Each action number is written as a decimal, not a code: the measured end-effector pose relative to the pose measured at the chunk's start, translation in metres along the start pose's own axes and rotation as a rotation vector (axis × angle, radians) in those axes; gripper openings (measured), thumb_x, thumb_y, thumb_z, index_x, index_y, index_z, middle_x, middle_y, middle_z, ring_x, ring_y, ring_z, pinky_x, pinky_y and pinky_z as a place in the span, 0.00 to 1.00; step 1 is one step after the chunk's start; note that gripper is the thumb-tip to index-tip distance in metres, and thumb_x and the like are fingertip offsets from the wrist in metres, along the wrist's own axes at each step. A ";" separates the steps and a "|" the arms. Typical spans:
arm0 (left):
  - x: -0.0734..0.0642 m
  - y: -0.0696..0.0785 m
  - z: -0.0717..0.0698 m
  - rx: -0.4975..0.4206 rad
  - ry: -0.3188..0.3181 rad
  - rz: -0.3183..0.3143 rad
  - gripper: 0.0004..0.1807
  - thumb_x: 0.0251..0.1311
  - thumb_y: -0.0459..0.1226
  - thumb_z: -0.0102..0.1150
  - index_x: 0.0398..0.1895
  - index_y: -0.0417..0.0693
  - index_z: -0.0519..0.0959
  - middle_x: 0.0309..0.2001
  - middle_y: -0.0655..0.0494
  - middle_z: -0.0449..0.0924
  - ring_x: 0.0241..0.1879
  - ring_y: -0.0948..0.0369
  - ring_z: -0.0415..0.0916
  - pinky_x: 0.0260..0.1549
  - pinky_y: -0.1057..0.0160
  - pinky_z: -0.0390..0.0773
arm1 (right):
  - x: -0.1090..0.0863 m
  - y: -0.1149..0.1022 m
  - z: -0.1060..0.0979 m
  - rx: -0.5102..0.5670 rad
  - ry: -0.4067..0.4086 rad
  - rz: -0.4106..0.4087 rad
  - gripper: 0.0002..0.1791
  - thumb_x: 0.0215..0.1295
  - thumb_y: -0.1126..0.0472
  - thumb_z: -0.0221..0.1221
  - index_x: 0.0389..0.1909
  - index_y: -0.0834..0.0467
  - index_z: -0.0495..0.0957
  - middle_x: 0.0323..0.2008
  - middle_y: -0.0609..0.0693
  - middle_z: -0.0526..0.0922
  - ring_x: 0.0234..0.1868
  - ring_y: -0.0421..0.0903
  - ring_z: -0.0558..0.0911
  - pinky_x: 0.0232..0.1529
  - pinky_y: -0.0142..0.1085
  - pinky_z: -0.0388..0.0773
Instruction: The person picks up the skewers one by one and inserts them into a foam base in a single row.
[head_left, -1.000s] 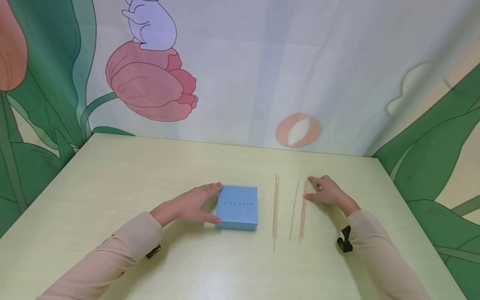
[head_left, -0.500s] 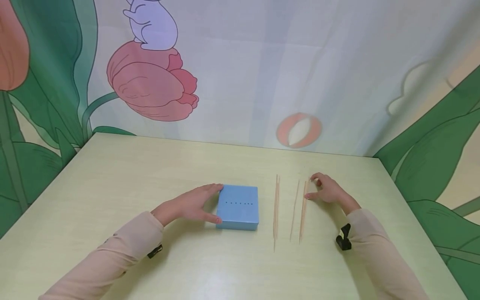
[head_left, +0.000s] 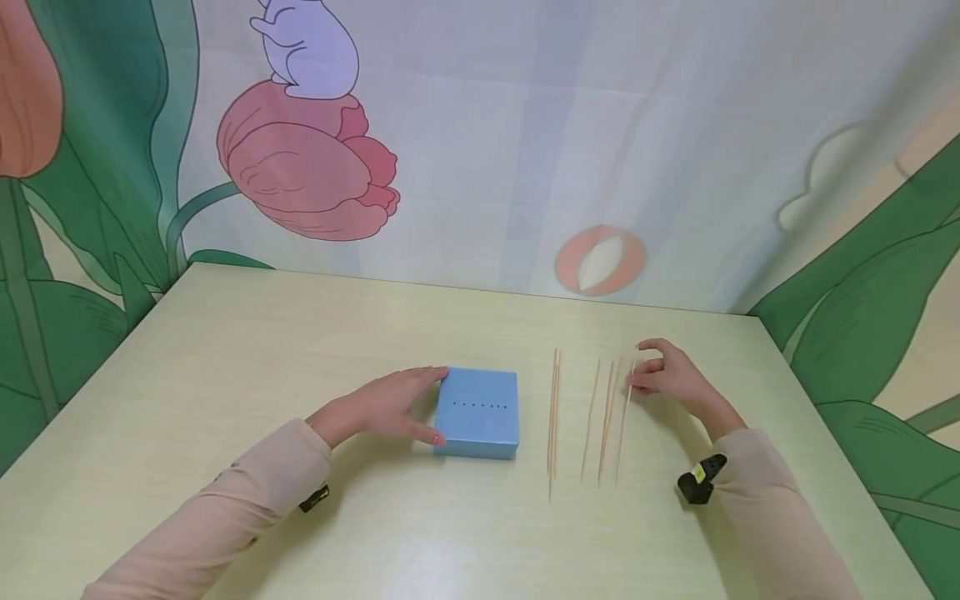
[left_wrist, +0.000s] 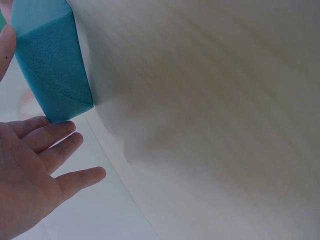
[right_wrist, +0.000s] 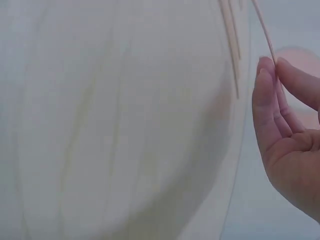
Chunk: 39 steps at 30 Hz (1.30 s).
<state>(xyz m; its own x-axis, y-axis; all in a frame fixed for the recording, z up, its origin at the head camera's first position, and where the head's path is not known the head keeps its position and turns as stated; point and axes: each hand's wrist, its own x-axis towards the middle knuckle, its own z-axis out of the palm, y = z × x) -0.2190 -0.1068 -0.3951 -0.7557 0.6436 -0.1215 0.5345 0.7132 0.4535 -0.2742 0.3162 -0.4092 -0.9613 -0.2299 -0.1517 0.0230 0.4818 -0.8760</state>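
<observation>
A blue block with a row of small holes in its top lies flat on the table. My left hand spans its left side, thumb at the near corner and fingertips at the far one. In the left wrist view the fingers of that hand look straight, their tips against the block. To the right, my right hand pinches a thin wooden stick near its far end. The right wrist view shows this stick held between thumb and fingertips.
Several more thin sticks lie lengthwise between the block and my right hand, with another small group just right of the block. The pale table ends at a patterned curtain behind.
My right hand has taken one stick from the right-hand group and shifted it slightly right, apart from the others. The left hand stays at the block.
</observation>
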 end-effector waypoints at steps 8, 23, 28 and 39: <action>0.002 -0.001 0.002 -0.017 -0.003 -0.009 0.54 0.44 0.57 0.65 0.68 0.35 0.52 0.66 0.44 0.56 0.65 0.50 0.53 0.62 0.53 0.56 | -0.011 -0.019 0.008 0.087 0.081 -0.115 0.34 0.60 0.71 0.56 0.64 0.67 0.50 0.33 0.59 0.81 0.26 0.40 0.81 0.30 0.35 0.80; 0.003 -0.001 0.005 -0.027 -0.013 -0.026 0.55 0.44 0.56 0.66 0.68 0.36 0.51 0.65 0.43 0.58 0.64 0.49 0.55 0.60 0.52 0.59 | -0.030 -0.063 0.030 0.167 0.181 -0.308 0.12 0.59 0.69 0.58 0.44 0.63 0.71 0.26 0.42 0.82 0.25 0.38 0.81 0.24 0.28 0.74; 0.002 -0.002 0.005 -0.026 -0.009 -0.028 0.55 0.44 0.57 0.66 0.68 0.37 0.51 0.66 0.44 0.58 0.64 0.50 0.56 0.60 0.52 0.59 | -0.033 -0.075 0.036 0.147 0.201 -0.369 0.07 0.59 0.69 0.59 0.37 0.59 0.75 0.26 0.42 0.82 0.26 0.38 0.81 0.23 0.28 0.74; 0.001 -0.001 0.003 -0.002 -0.002 -0.032 0.55 0.44 0.58 0.65 0.68 0.37 0.51 0.66 0.44 0.57 0.64 0.49 0.55 0.60 0.52 0.59 | -0.045 -0.102 0.049 0.081 0.256 -0.508 0.05 0.57 0.69 0.60 0.35 0.64 0.76 0.27 0.51 0.82 0.26 0.40 0.81 0.24 0.30 0.75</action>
<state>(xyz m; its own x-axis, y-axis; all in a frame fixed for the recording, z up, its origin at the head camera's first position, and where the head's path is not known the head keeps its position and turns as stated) -0.2190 -0.1060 -0.3983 -0.7717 0.6210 -0.1374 0.5094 0.7329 0.4510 -0.2204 0.2362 -0.3352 -0.8927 -0.1991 0.4042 -0.4480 0.2954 -0.8438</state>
